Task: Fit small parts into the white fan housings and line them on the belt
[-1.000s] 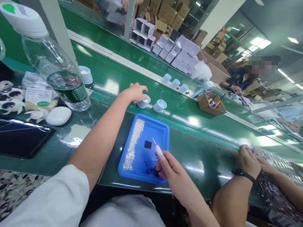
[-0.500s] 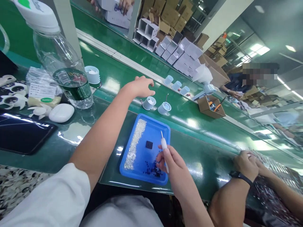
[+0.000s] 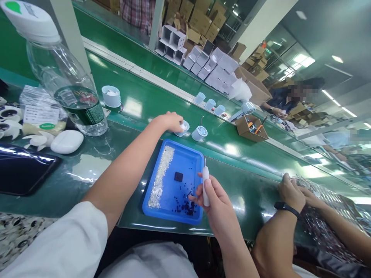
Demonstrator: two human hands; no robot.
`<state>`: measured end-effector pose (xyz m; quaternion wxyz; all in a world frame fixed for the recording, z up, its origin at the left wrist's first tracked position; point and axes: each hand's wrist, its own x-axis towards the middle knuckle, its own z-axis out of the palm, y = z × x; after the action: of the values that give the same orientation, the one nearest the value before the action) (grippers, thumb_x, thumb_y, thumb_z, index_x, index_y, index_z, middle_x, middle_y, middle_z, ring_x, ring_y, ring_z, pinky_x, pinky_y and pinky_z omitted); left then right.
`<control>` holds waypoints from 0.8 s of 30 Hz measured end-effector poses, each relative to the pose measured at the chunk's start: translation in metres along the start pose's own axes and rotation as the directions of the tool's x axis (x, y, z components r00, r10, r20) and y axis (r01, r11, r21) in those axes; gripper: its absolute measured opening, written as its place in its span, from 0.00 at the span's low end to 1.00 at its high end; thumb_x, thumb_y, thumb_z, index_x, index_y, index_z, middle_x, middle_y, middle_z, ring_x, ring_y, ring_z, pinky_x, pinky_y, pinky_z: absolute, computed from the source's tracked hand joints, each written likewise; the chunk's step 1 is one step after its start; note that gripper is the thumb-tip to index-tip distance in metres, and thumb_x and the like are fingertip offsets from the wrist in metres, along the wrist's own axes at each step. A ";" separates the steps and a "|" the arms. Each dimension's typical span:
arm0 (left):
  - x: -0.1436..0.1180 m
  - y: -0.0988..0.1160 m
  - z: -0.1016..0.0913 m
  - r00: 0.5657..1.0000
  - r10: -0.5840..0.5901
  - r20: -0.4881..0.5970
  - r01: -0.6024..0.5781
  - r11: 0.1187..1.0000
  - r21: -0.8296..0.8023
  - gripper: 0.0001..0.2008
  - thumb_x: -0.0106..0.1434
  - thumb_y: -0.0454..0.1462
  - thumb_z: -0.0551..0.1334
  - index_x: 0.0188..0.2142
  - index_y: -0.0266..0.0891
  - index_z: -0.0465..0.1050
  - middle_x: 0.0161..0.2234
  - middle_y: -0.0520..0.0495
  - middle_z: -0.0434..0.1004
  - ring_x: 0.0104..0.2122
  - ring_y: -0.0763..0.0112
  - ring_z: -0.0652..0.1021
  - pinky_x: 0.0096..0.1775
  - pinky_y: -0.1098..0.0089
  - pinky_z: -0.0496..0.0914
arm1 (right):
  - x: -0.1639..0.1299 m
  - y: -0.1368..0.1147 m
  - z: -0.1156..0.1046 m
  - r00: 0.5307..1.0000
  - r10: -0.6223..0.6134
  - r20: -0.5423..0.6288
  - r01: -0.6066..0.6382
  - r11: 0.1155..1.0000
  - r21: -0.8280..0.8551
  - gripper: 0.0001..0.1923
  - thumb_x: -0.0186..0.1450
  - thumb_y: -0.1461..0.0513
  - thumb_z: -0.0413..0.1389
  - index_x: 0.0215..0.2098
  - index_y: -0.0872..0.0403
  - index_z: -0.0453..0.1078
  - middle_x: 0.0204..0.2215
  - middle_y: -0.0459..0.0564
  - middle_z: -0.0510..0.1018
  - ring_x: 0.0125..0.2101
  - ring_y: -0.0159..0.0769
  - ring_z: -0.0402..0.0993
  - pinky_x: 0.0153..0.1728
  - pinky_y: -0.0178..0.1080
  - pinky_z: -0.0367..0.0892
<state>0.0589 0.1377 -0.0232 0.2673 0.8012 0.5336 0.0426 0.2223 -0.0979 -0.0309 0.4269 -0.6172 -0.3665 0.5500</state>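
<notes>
My left hand [image 3: 173,122] reaches over the blue tray with its fingers closed around a light blue cup-shaped housing [image 3: 184,130], which the hand partly covers. Just right of it stands another light blue housing [image 3: 199,133] with a thin wire sticking up. My right hand [image 3: 216,195] grips a white pen-like tool [image 3: 206,189] with a thin metal tip pointing up, at the right rim of the blue tray [image 3: 174,219]. Inside the tray lie small white pieces [image 3: 162,175] along the left side, a black square block [image 3: 178,177] and scattered small black pieces [image 3: 185,206].
At the left are a plastic bottle [image 3: 78,104], a white rounded case [image 3: 67,141], a dark phone [image 3: 26,168] and a housing [image 3: 111,96]. Three housings [image 3: 210,104] and a cardboard box [image 3: 251,128] stand further back. A co-worker's hands [image 3: 292,195] are at the right.
My left hand has come down onto the light blue housing and closed on it. My right hand has shifted slightly right, and the tool now points more upright. The view has shifted a little.
</notes>
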 end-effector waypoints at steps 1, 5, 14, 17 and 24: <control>0.002 -0.003 0.003 1.000 0.003 0.015 -0.003 1.000 0.000 0.28 0.52 0.45 0.64 0.53 0.43 0.68 0.53 0.37 0.68 0.54 0.46 0.67 0.51 0.54 0.65 | 0.002 0.002 0.000 1.000 -0.026 -0.008 0.026 0.999 -0.027 0.21 0.66 0.46 0.54 0.49 0.48 0.68 0.25 0.42 0.64 0.24 0.31 0.58 0.32 0.36 0.66; 0.011 -0.012 0.014 0.998 0.057 0.003 -0.057 0.998 -0.028 0.28 0.49 0.45 0.66 0.50 0.44 0.67 0.49 0.42 0.72 0.46 0.56 0.73 0.46 0.62 0.68 | 0.014 0.002 0.003 0.992 -0.123 -0.005 0.120 0.976 -0.181 0.22 0.67 0.48 0.51 0.53 0.50 0.65 0.26 0.42 0.65 0.24 0.33 0.59 0.25 0.34 0.59; 0.019 -0.009 0.017 0.940 0.002 -0.341 -0.063 0.984 -0.168 0.08 0.56 0.42 0.62 0.28 0.40 0.67 0.45 0.44 0.67 0.50 0.61 0.69 0.55 0.63 0.63 | 0.073 -0.016 0.024 0.860 -0.511 -0.007 0.500 0.844 -0.192 0.11 0.60 0.55 0.61 0.36 0.52 0.68 0.27 0.44 0.70 0.26 0.34 0.64 0.28 0.37 0.62; 0.012 -0.008 -0.001 0.869 -0.136 -0.476 -0.010 0.956 -0.292 0.09 0.61 0.42 0.56 0.28 0.39 0.63 0.46 0.42 0.65 0.50 0.62 0.69 0.56 0.61 0.64 | 0.090 -0.005 0.026 0.827 -0.553 0.098 0.561 0.819 -0.117 0.10 0.66 0.54 0.56 0.37 0.51 0.65 0.29 0.45 0.70 0.26 0.34 0.67 0.29 0.38 0.64; -0.012 -0.007 -0.043 0.865 -0.301 -0.401 -0.334 0.249 -0.909 0.12 0.62 0.47 0.57 0.32 0.40 0.63 0.37 0.47 0.72 0.44 0.63 0.75 0.41 0.62 0.74 | 0.094 0.013 0.025 0.781 -0.594 0.191 0.621 0.771 -0.140 0.08 0.70 0.55 0.51 0.37 0.51 0.63 0.31 0.45 0.70 0.28 0.34 0.69 0.31 0.38 0.66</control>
<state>0.0325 0.1461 0.0129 0.5515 0.4293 0.4328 0.5694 0.2092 -0.0126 -0.0785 0.4934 -0.4652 -0.6266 0.3840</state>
